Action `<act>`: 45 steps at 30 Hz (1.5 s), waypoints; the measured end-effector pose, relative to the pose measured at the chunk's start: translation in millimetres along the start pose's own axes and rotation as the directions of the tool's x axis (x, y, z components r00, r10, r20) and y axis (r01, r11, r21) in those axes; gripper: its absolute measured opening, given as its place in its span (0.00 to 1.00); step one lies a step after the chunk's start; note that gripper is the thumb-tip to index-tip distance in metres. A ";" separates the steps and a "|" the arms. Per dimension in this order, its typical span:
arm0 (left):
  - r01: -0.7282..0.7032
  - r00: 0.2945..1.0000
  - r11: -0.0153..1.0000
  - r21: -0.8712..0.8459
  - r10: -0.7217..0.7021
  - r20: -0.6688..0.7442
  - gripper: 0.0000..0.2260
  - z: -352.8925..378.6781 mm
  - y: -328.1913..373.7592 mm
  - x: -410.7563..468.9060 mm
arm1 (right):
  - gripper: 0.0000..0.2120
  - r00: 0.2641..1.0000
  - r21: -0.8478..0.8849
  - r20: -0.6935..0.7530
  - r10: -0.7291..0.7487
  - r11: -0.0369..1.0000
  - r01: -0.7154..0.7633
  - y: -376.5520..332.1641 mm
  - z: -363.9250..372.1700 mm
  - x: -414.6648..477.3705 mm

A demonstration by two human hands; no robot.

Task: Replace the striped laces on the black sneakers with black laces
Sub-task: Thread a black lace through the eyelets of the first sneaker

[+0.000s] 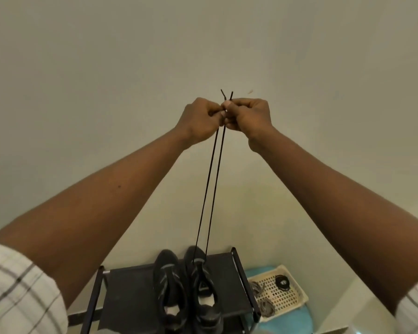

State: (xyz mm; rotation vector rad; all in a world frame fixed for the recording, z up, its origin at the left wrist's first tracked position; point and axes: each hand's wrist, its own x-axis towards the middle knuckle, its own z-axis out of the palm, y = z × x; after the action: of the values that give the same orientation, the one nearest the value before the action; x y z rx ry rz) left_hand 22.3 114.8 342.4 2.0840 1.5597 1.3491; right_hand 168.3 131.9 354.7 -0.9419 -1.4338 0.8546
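Observation:
Two black sneakers stand side by side on a black shoe rack (130, 292), the left sneaker (170, 285) and the right sneaker (203, 288). A black lace (211, 186) runs taut as two strands from the right sneaker's front eyelets up to my raised hands. My left hand (200, 119) and my right hand (247, 116) are pressed together high in front of the wall, both pinching the lace ends, whose two tips stick out above the fingers. The left sneaker shows grey lacing across its top.
A cream plastic basket (290, 302) sits on a light blue surface (285, 321) to the right of the rack; it holds a black coiled lace (282, 282) and striped lace bundles (266, 307). A plain pale wall fills the background.

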 end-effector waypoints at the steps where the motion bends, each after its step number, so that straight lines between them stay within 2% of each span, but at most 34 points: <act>1: 0.010 1.000 1.000 -0.011 -0.010 -0.005 0.13 -0.2 1.4 1.2 | 0.05 1.000 0.008 -0.003 0.012 1.000 -0.012 -1.4 0.0 1.3; 5: 0.081 0.996 0.990 -0.113 -0.083 -0.014 0.12 6.4 -5.4 -6.1 | 0.06 0.998 0.050 0.015 0.065 0.997 -0.065 5.9 2.1 -2.5; 7: 0.143 0.988 0.960 -0.241 -0.153 -0.021 0.10 14.6 -17.9 -17.3 | 0.06 0.995 0.070 -0.013 0.094 0.993 -0.093 21.1 1.0 -7.7; 10: 0.301 0.931 0.805 -0.512 -0.365 -0.026 0.10 22.1 -48.3 -41.9 | 0.05 0.979 0.119 -0.079 0.189 0.977 -0.179 55.5 -7.3 -19.3; 12: 0.377 0.872 0.728 -0.572 -0.488 -0.047 0.11 20.5 -78.5 -57.1 | 0.06 0.951 0.158 -0.092 0.295 0.947 -0.279 83.8 -18.3 -28.2; 14: 0.433 0.833 0.760 -0.485 -0.543 -0.106 0.11 17.3 -114.0 -70.7 | 0.07 0.927 0.137 -0.118 0.355 0.931 -0.339 113.1 -33.0 -37.3; 17: 0.492 0.818 0.809 -0.323 -0.556 -0.149 0.11 18.5 -161.6 -91.9 | 0.10 0.930 -0.064 -0.180 0.322 0.939 -0.337 161.9 -51.9 -43.0; 21: 0.541 0.823 0.830 -0.135 -0.555 -0.117 0.10 44.5 -200.1 -128.4 | 0.13 0.973 -0.405 -0.163 0.161 0.889 -0.215 221.0 -59.3 -51.2; 24: 0.536 0.837 0.843 -0.041 -0.537 -0.108 0.11 76.2 -219.6 -157.8 | 0.13 0.994 -0.574 -0.040 0.106 0.812 -0.110 261.7 -47.3 -71.0; 27: 0.550 0.833 0.831 -0.082 -0.553 -0.015 0.08 119.0 -245.8 -183.9 | 0.13 0.972 -0.607 0.041 0.232 0.778 -0.160 312.0 -28.0 -102.9; 30: 0.557 0.830 0.808 -0.192 -0.552 0.084 0.10 162.5 -268.4 -210.4 | 0.13 0.930 -0.600 0.019 0.366 0.748 -0.283 366.5 -12.4 -143.1; 33: 0.605 0.795 0.772 -0.195 -0.599 0.095 0.11 196.8 -289.6 -236.7 | 0.11 0.830 -0.515 -0.084 0.551 0.690 -0.509 410.1 -5.9 -174.6; 35: 0.639 0.769 0.756 -0.146 -0.626 0.127 0.07 211.3 -301.9 -244.5 | 0.08 0.767 -0.516 -0.062 0.639 0.637 -0.573 426.4 -3.4 -179.9; 37: 0.662 0.742 0.746 -0.066 -0.641 0.194 0.07 221.2 -312.5 -239.2 | 0.08 0.744 -0.598 -0.002 0.669 0.595 -0.537 432.8 1.0 -172.7; 40: 0.642 0.729 0.767 0.027 -0.620 0.288 0.06 230.3 -317.5 -230.6 | 0.11 0.760 -0.702 0.052 0.647 0.565 -0.433 428.8 11.8 -164.6; 44: 0.575 0.724 0.806 0.143 -0.582 0.370 0.03 245.1 -327.6 -232.6 | 0.15 0.653 -0.639 0.198 0.731 0.601 -0.480 435.7 23.8 -167.5; 45: 0.575 0.720 0.804 0.151 -0.585 0.373 0.04 247.7 -328.5 -233.3 | 0.16 0.641 -0.669 0.227 0.733 0.596 -0.444 437.2 25.4 -169.7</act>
State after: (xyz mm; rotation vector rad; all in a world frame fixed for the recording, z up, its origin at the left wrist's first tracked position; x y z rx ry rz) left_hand -9.3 138.6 -128.9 1.5228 1.8105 0.6246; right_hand 177.5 157.0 -114.2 -1.8668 -1.8812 1.2790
